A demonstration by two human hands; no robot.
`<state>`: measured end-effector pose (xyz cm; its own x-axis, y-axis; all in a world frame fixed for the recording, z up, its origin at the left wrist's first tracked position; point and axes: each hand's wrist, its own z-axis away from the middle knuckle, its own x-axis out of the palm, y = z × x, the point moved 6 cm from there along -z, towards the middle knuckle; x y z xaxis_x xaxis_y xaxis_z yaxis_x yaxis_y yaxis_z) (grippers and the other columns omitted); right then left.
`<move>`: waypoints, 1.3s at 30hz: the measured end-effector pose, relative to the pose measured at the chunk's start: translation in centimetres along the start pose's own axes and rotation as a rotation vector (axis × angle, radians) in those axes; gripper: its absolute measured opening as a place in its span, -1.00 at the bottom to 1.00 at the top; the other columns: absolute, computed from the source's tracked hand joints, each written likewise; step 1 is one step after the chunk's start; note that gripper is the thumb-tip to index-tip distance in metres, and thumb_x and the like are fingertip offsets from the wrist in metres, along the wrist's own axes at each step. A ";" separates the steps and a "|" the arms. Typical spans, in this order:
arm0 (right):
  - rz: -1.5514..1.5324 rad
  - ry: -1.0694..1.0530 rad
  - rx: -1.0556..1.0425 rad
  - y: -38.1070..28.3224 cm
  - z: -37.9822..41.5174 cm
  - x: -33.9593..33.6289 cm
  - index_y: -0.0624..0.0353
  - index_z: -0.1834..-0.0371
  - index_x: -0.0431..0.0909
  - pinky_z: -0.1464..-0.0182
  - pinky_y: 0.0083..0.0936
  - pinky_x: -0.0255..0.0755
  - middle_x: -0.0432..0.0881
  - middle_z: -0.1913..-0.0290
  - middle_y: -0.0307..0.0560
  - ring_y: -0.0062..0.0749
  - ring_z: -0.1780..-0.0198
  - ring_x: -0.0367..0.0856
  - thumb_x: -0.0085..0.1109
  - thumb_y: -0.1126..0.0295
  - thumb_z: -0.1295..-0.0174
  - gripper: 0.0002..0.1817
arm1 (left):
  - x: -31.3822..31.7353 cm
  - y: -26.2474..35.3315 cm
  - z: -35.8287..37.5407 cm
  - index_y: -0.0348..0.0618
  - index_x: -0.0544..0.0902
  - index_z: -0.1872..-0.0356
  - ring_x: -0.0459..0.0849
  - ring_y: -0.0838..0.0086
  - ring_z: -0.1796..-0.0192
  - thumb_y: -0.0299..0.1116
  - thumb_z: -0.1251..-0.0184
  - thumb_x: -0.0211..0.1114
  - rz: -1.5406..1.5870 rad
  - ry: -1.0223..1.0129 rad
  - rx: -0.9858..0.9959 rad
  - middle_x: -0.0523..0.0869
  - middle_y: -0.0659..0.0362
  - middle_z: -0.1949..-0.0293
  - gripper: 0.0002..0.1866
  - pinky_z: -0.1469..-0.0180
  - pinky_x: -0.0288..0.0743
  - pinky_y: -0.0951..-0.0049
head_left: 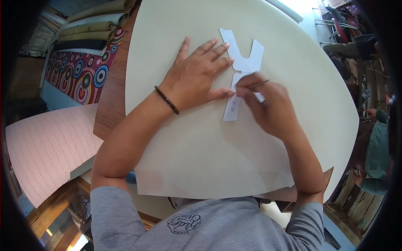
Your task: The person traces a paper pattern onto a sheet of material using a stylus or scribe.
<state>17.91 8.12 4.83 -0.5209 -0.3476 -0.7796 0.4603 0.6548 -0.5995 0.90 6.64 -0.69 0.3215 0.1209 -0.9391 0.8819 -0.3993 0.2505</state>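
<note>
White cut-out paper pieces with handwriting lie on a large cream sheet. The upper piece is forked, and a strip-like piece extends below it. My left hand is spread flat, its fingertips on the left edge of the upper piece and its thumb on the lower one. In my right hand is a thin pen-like tool, held in a pinch over the lower piece. My right fingers hide the tool's tip and part of the paper.
Rolled materials are stacked at the upper left above a cloth with circles. A pink patterned sheet lies at the left. Another person is at the far right, near a red chair at the upper right.
</note>
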 end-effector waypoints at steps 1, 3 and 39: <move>-0.129 0.078 0.034 0.3 -0.2 -0.9 0.33 0.14 0.71 0.09 -0.27 0.66 0.79 0.13 0.03 -0.02 0.21 0.79 0.25 0.53 -0.45 -0.91 | -0.1 0.1 0.1 0.07 0.59 -0.49 0.28 0.15 -0.72 0.34 -0.23 0.50 0.012 -0.012 -0.008 0.42 0.13 -0.65 -0.12 -0.70 -0.06 -0.45; -0.214 0.118 0.190 0.9 -0.1 -1.5 0.36 0.16 0.73 0.12 -0.30 0.65 0.80 0.15 0.07 0.01 0.24 0.81 0.25 0.56 -0.44 -0.91 | -0.4 0.3 0.2 0.06 0.58 -0.50 0.28 0.14 -0.72 0.36 -0.15 0.53 0.014 -0.012 -0.006 0.42 0.12 -0.66 -0.06 -0.69 -0.05 -0.46; 0.119 0.078 -0.001 2.9 -2.9 -0.6 0.21 0.12 0.71 0.19 -0.11 0.62 0.80 0.35 0.07 0.03 0.31 0.79 0.25 0.47 -0.47 -0.91 | -0.5 0.3 0.6 -0.09 0.16 -0.71 0.24 0.11 -0.73 0.39 0.20 0.68 0.108 -0.007 -0.025 0.62 0.13 -0.20 0.44 -0.70 -0.16 -0.51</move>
<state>17.44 12.16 4.06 -0.5167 -0.2142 -0.8289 0.5213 0.6894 -0.5030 0.78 5.92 -0.25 0.4129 0.0715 -0.9080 0.8507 -0.3864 0.3564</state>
